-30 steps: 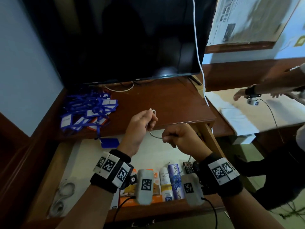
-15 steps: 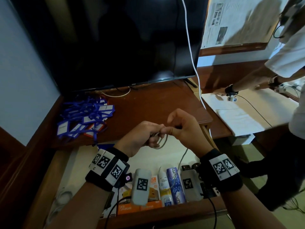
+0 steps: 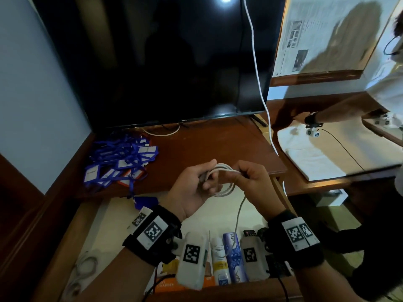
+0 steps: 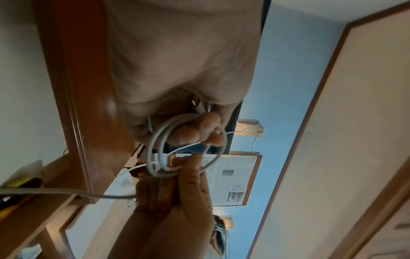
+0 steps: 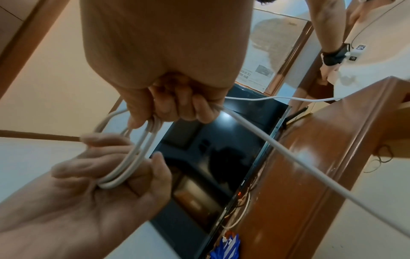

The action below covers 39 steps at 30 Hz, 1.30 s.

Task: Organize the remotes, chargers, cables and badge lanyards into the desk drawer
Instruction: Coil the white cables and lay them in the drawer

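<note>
A grey-white cable (image 3: 225, 168) is wound into a small coil between my two hands, above the open desk drawer (image 3: 109, 225). My left hand (image 3: 196, 184) grips the coil (image 4: 155, 157) with its fingers curled through the loops. My right hand (image 3: 250, 182) pinches the coil's other side (image 5: 133, 154), and the cable's loose tail (image 5: 288, 154) runs out from under its fingers and hangs down toward the drawer. A heap of blue badge lanyards (image 3: 122, 162) lies on the desk top at the left. A black remote (image 3: 249, 233) lies in the drawer near my right wrist.
The drawer's front holds tubes (image 3: 218, 264), an orange box (image 3: 170, 284) and a coiled cable (image 3: 87, 264) at the left. A large dark TV (image 3: 163, 62) stands at the desk's back, with a white cord (image 3: 257, 73) hanging before it. Another person's arm (image 3: 331, 112) reaches over the lower table at the right.
My hands came together and wound the cable from a single short loop into a fuller coil. The other person on the right has moved closer.
</note>
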Motion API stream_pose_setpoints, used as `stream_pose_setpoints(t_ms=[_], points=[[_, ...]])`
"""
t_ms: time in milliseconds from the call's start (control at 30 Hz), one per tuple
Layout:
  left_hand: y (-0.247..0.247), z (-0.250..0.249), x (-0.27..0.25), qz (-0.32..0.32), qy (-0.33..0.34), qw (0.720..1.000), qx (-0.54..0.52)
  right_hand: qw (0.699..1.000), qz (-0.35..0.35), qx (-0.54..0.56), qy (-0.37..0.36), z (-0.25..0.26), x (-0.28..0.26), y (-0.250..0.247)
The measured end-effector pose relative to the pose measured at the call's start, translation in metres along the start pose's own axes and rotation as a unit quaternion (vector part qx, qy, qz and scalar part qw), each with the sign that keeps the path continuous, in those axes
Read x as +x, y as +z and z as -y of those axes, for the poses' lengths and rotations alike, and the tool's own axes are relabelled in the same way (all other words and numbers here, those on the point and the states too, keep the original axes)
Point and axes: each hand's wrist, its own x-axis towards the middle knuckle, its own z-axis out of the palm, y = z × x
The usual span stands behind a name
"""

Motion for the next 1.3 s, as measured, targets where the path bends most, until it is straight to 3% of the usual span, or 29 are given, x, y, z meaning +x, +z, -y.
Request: stream_pose_setpoints(t_ms=[200,400,533,633,767,933,1133,1300], points=[[-0.003,-0.004,0.0,0.013,0.037,0.983,0.182,0.999,0.005,-0.035,0.032,-0.001,0.001,-0.006],[-0.008,-0.01,-0.008,0.075,0.012,0.971,0.225,0.991,0.027,-0.121,0.042,-0.003,0.006,-0.004],[-0.012,-0.008,-0.013,0.05,0.005,0.979,0.196,0.987,0.028,-0.155,0.031,0.002,0.009,-0.002],[-0.015,-0.004,-0.014,0.006,0.015,0.979,0.205,0.996,0.018,-0.08,0.031,0.004,0.005,-0.003],[-0.019,-0.003,-0.013,-0.026,0.042,0.969,0.242,0.998,0.043,-0.047,0.02,0.012,-0.001,0.0],[-0.021,-0.002,-0.012,-0.019,0.06,0.947,0.315,0.995,0.02,-0.101,0.004,0.013,0.006,0.003],[-0.02,-0.004,-0.015,-0.012,0.041,0.961,0.272,0.992,0.02,-0.12,-0.019,0.013,0.012,0.014],[-0.024,-0.007,-0.021,0.007,0.013,0.991,0.134,0.992,0.049,-0.111,0.046,0.015,0.012,0.019]])
